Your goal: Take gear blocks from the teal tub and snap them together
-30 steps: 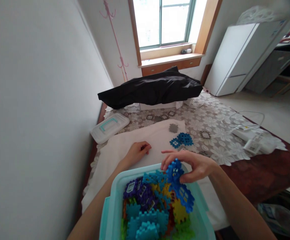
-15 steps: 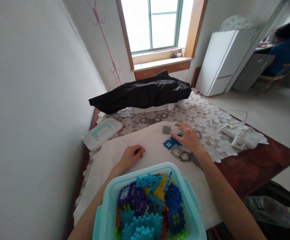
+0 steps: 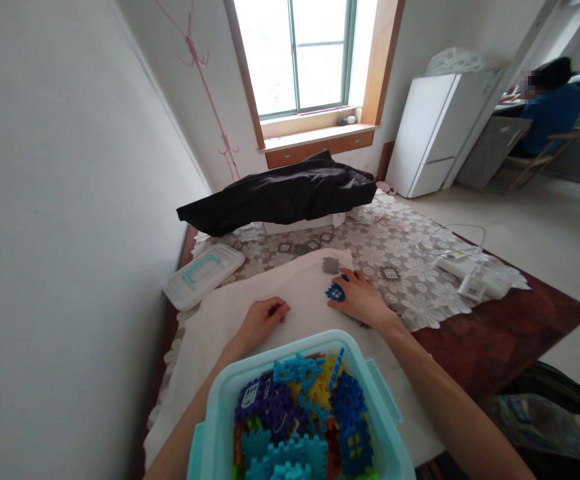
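Note:
My right hand (image 3: 363, 297) lies over blue interlocking plastic building pieces (image 3: 335, 293) on the white cloth (image 3: 250, 293), thumb and fingers bent round them; part of the blue is hidden beneath the palm. Just beyond the fingertips is a flat grey building piece (image 3: 331, 265). Other grey pieces show only slightly under the wrist. My left hand (image 3: 264, 317) rests on the cloth, fingers curled in loosely, with nothing visible in them. Close in front of me stands a turquoise tub (image 3: 215, 400) of building pieces in purple, blue, yellow, green and orange.
A clear lid (image 3: 204, 275) with a turquoise handle lies at the left. Black fabric (image 3: 280, 197) covers something at the back. Several grey pieces lie on the flowered tablecloth (image 3: 400, 233), a white charger (image 3: 470, 283) at right. A person in blue (image 3: 553, 113) sits far right.
My right hand has come down and leftward over the blue pieces, its fingers now bent round them. The left hand stays in place. The view has tilted slightly.

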The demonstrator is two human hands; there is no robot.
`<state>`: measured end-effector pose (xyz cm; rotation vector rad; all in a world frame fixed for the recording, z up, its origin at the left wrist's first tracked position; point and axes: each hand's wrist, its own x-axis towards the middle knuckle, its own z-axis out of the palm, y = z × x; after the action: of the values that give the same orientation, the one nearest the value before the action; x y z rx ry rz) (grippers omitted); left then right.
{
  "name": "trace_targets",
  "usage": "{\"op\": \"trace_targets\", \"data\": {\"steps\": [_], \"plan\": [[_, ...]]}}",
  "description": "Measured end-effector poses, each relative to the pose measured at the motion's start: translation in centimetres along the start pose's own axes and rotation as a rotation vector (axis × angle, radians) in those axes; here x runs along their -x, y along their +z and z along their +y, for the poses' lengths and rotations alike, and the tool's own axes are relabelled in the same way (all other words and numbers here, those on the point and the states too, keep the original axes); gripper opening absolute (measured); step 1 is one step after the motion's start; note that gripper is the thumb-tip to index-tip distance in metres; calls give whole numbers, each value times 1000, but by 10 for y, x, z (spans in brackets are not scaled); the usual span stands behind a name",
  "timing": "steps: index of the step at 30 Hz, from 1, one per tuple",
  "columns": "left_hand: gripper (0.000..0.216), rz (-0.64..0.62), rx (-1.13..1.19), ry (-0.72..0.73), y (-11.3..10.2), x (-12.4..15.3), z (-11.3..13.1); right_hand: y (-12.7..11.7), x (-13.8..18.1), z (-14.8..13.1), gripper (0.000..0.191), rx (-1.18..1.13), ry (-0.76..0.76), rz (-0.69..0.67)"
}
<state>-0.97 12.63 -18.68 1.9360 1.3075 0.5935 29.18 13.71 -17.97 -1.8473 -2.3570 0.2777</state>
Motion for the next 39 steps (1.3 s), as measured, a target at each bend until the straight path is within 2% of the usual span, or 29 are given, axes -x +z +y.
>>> {"op": "trace_targets", "data": {"steps": [3, 8, 14, 24, 28, 32, 36, 39], "plan": [[38, -1, -5, 1, -1, 1, 3, 2, -3, 2, 45, 9, 11, 27], [37, 13, -20, -8, -2, 3, 8, 8, -7, 1, 47, 42, 24, 58], [37, 12, -29, 6, -1, 2, 6, 14, -13, 3, 38, 19, 70, 143], [38, 13, -26, 0, -1, 3, 8, 15, -24, 11, 39, -80, 128, 234], [37, 11, -17, -3, -1, 2, 8, 16, -25, 18, 25, -224, 90, 272], [37, 17, -22, -7, -2, 3, 10, 14, -27, 21, 11, -464, 61, 385], [39, 13, -18, -5, -2, 3, 9, 5, -26, 14, 17, -798, 62, 505], [40, 9, -16, -5, -2, 2, 7, -8, -17, 1, 25, -1065, 8, 552]]}}
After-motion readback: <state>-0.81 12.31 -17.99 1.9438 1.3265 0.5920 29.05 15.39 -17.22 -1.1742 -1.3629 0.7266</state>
